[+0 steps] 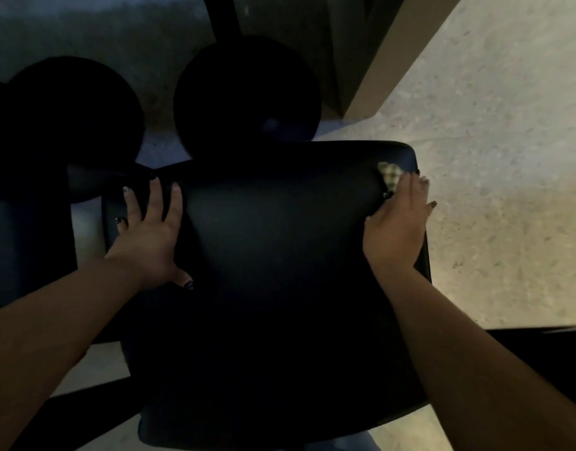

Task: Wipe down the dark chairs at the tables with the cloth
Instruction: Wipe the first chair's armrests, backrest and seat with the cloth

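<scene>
A dark padded chair (pixel 273 255) fills the middle of the view, seen from above. My left hand (pixel 150 229) lies flat on its left side, fingers straight and spread. My right hand (pixel 398 222) lies near the chair's far right corner with straight fingers pressing a small checked cloth (pixel 390 173) against the dark surface. Only a corner of the cloth shows beyond the fingertips.
Two round dark table bases (pixel 247 92) (pixel 71 118) stand on the floor beyond the chair, the nearer one with a dark post. Another dark chair (pixel 29 236) is at the left. A tan block (pixel 377 60) stands far right. Pale speckled floor (pixel 507 157) lies to the right.
</scene>
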The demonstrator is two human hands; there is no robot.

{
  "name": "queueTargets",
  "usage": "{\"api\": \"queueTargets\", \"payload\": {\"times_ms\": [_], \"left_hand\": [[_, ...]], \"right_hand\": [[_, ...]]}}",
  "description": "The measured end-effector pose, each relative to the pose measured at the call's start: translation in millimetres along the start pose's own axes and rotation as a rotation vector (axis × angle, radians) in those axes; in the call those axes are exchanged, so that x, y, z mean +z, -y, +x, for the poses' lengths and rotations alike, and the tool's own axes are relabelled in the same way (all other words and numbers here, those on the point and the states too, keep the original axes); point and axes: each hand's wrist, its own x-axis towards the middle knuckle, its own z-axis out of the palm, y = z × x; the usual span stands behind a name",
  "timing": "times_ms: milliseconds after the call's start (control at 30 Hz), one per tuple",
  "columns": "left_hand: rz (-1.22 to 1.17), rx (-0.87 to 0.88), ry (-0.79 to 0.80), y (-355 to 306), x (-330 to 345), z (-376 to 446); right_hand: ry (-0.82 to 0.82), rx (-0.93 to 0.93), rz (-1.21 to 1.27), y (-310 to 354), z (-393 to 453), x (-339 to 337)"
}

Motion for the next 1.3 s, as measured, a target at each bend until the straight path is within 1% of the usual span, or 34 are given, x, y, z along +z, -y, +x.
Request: {"api": "queueTargets", "payload": {"times_ms": [67,167,200,333,467,567,600,667,733,800,867,900,933,967,1000,1067,1100,1133,1167,1200,1233,1267,1300], "left_hand": [[-0.021,-0.002,0.000,1.1,0.5,0.5],[-0.042,-0.002,-0.004,2.1,1.9,0.1],[-0.046,-0.002,-0.008,2.3,2.7,0.3],[-0.059,0.017,-0.010,2.1,3.1,1.1],[-0.058,0.050,-0.047,4.4,2.9,0.5],[-0.014,0.079,-0.061,8.3,0.7,-0.8],[0.013,0.089,-0.064,9.2,-0.7,-1.0],[0.051,0.113,-0.056,11.2,-6.0,-3.0],[0.068,0.138,-0.023,16.5,-12.5,-4.6],[0.152,0.184,0.021,24.6,-22.0,-3.3],[0.283,0.236,0.054,34.7,-34.1,-0.7],[0.338,0.257,0.059,38.8,-39.3,0.1],[0.381,0.277,0.053,42.6,-42.6,1.2],[0.413,0.293,0.039,45.2,-44.3,2.1],[0.436,0.303,0.025,46.4,-44.2,3.0],[0.458,0.308,0.001,46.8,-40.3,3.4],[0.460,0.307,-0.009,46.2,-37.5,3.6],[0.460,0.307,-0.018,46.1,-35.0,4.0],[0.458,0.308,-0.026,46.2,-33.2,4.6],[0.456,0.310,-0.034,46.8,-32.5,5.1],[0.456,0.314,-0.040,47.3,-32.5,5.0],[0.458,0.316,-0.049,47.8,-33.0,5.0],[0.460,0.317,-0.056,48.2,-33.5,4.9]], "right_hand": [[-0.045,0.096,0.053,4.6,5.3,0.5],[-0.046,0.092,0.100,5.4,-2.9,-1.9],[-0.039,0.117,0.111,0.5,-9.6,-3.8],[-0.094,0.370,0.130,-22.1,-36.7,-14.2],[-0.125,0.369,0.105,-15.5,-50.6,-9.3],[-0.122,0.397,0.001,14.9,-71.1,4.7],[-0.109,0.366,-0.039,30.2,-81.8,10.6],[-0.050,0.221,-0.093,67.1,-113.8,26.1],[0.063,0.059,-0.022,104.2,-151.8,42.5],[0.187,-0.097,0.011,127.5,-179.5,50.8],[0.278,-0.300,-0.037,127.2,-182.6,46.5],[0.317,-0.408,-0.076,118.5,-175.6,41.5],[0.340,-0.475,-0.116,107.1,-165.1,35.7],[0.342,-0.468,-0.145,93.6,-153.3,29.7],[0.312,-0.384,-0.164,78.8,-142.3,23.9],[0.180,-0.078,-0.176,58.3,-128.1,16.8],[0.116,0.072,-0.170,59.0,-127.0,19.5],[0.050,0.189,-0.165,69.1,-128.1,26.2],[0.008,0.260,-0.172,85.5,-132.9,34.8],[-0.004,0.277,-0.188,105.4,-140.3,43.3],[-0.006,0.236,-0.195,124.9,-150.7,51.4],[0.015,0.121,-0.182,144.1,-165.0,59.6],[0.052,-0.047,-0.170,161.4,-185.8,69.2]]}}
